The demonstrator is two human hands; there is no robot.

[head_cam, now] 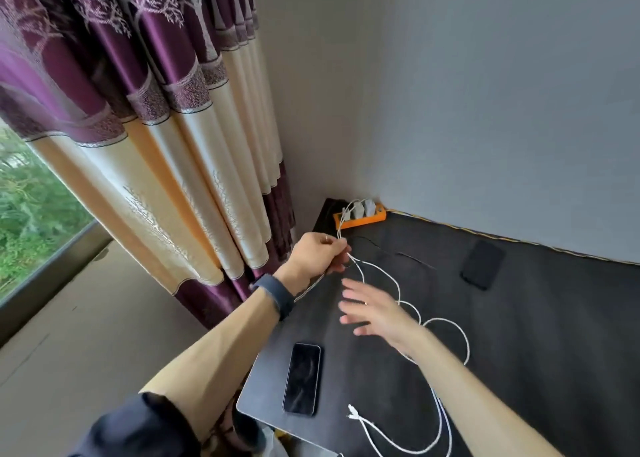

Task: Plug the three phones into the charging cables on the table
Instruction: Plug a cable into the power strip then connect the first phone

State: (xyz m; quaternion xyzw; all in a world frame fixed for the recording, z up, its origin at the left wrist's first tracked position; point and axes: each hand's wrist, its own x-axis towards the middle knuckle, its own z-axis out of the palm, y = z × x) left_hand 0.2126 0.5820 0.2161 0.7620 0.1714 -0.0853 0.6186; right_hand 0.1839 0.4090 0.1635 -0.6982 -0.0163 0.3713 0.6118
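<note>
We see a purple and cream curtain (156, 127) filling the far left, with a pale wall (485, 93) to its right, and below them the dark surface (554, 352) set into the corner. Our two bare forearms reach over its left part. The left grip (320, 254), with a dark band (273, 292) on its wrist, is at the far left of the surface, its fingers curled and pinching a white cable (450, 321) just in front of the power strip. The right grip (374, 313) hovers just nearer and to the right, blurred, fingers spread and straight, holding nothing. The white cable runs from the strip through the left grip, loops to the right past the right wrist and comes down to the near edge, where loose white plug ends (351, 413) lie on the surface. One dark phone (302, 378) lies face up near the left edge, just left of those plug ends and apart from them; another dark phone (482, 264) lies far right, close to the wall. The orange power strip (360, 218) sits in the far corner with white adapters (363, 209) in it, and a thin black cable (415, 259) trails between the strip and the far phone
</note>
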